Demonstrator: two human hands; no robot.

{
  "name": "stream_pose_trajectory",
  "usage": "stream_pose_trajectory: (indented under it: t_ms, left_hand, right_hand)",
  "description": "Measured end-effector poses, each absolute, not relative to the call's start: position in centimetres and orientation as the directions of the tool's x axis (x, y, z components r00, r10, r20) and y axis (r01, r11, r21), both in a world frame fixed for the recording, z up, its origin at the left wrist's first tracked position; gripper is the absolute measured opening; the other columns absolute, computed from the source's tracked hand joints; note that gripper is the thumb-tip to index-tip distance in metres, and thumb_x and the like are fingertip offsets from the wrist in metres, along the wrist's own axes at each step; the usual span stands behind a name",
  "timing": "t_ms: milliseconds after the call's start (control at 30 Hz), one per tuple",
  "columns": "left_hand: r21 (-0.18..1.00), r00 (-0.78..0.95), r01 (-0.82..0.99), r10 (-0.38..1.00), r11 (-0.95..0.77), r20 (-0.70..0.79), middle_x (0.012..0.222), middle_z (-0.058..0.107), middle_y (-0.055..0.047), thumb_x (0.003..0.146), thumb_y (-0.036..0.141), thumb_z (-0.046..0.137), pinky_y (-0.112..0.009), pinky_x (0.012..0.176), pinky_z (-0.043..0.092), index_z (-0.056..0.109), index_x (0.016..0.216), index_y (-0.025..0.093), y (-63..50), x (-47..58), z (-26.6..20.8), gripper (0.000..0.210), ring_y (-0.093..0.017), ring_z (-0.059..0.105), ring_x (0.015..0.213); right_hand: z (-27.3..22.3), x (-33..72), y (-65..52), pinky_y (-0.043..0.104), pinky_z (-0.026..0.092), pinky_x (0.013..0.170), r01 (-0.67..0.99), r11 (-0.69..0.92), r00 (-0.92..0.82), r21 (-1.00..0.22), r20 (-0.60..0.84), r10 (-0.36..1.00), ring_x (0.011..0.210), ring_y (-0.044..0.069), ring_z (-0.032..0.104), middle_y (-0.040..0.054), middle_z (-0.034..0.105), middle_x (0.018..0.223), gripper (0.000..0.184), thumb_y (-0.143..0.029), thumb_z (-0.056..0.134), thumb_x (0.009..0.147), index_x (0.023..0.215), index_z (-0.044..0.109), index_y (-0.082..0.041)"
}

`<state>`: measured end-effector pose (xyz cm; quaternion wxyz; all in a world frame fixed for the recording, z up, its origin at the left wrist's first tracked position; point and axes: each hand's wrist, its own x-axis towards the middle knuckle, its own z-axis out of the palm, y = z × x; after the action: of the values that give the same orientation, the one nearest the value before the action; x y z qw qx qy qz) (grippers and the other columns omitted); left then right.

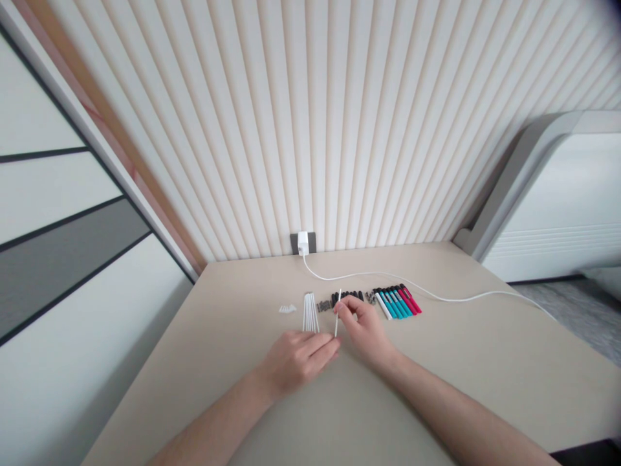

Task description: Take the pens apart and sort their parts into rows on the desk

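My right hand (361, 327) pinches a thin white pen refill (337, 320), which stands nearly upright in the view. At the refill's lower end are the fingertips of my left hand (303, 356), its fingers closed together; its thumb is hidden. Several more white refills (310, 312) lie side by side just beyond the left hand. Small grey springs (323, 306) lie in a group between them and the right hand. Behind the right fingers is a row of short black pen parts (356, 296), partly covered.
White, teal and red pen barrels (398, 303) lie in a row on the right, with small dark metallic pieces (370, 298) beside them. Tiny clear-white parts (287, 309) lie at left. A white cable (451, 299) crosses the table (228, 310) from a wall charger (303, 242).
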<state>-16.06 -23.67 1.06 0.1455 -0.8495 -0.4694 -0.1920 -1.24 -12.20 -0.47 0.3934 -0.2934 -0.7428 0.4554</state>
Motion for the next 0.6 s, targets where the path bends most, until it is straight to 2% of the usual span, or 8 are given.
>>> stream_pose_trajectory:
  t_ms: [100, 267, 367, 600]
  left_hand:
    - [-0.110, 0.488, 0.863, 0.754, -0.494, 0.439, 0.084, 0.067, -0.003, 0.096, 0.016, 0.044, -0.023, 0.064, 0.053, 0.059, 0.109, 0.016, -23.5, -16.5, 1.2, 0.020, -0.013, 0.066, 0.074]
    - [-0.111, 0.293, 0.956, 0.877, -0.272, 0.381, 0.075, 0.062, -0.001, 0.097, 0.019, 0.040, -0.024, 0.060, 0.048, 0.062, 0.093, 0.018, -23.3, -18.1, 1.6, 0.022, -0.013, 0.063, 0.069]
    - [-0.111, 0.201, 0.979, 0.921, -0.173, 0.334, 0.075, 0.061, -0.001, 0.096, 0.019, 0.040, -0.025, 0.061, 0.047, 0.060, 0.087, 0.019, -23.2, -18.9, 2.0, 0.022, -0.015, 0.063, 0.072]
    - [-0.119, 0.178, 0.980, 0.967, -0.158, 0.183, 0.077, 0.061, -0.003, 0.092, 0.017, 0.043, -0.026, 0.059, 0.045, 0.058, 0.083, 0.019, -23.2, -19.1, 2.5, 0.017, -0.016, 0.062, 0.071]
  right_hand:
    - [-0.7, -1.2, -12.3, 0.026, 0.041, 0.061, 0.121, 0.481, -0.552, -0.868, 0.344, 0.759, 0.068, 0.015, 0.057, 0.0030, 0.067, 0.076, 0.032, -0.036, 0.045, 0.095, 0.080, 0.067, -0.018]
    - [-0.7, -0.8, -11.9, 0.028, 0.044, 0.069, 0.137, 0.623, -0.556, -0.771, 0.460, 0.692, 0.076, 0.017, 0.059, 0.0045, 0.067, 0.079, 0.033, -0.033, 0.042, 0.097, 0.082, 0.068, -0.020]
    - [-0.5, -0.6, -11.8, 0.030, 0.044, 0.071, 0.152, 0.654, -0.560, -0.741, 0.480, 0.675, 0.078, 0.018, 0.059, 0.0042, 0.066, 0.077, 0.033, -0.033, 0.042, 0.098, 0.081, 0.067, -0.020]
    - [-0.4, -0.6, -12.1, 0.030, 0.043, 0.070, 0.168, 0.696, -0.587, -0.698, 0.497, 0.639, 0.074, 0.017, 0.058, 0.0039, 0.064, 0.074, 0.034, -0.031, 0.042, 0.098, 0.079, 0.067, -0.020]
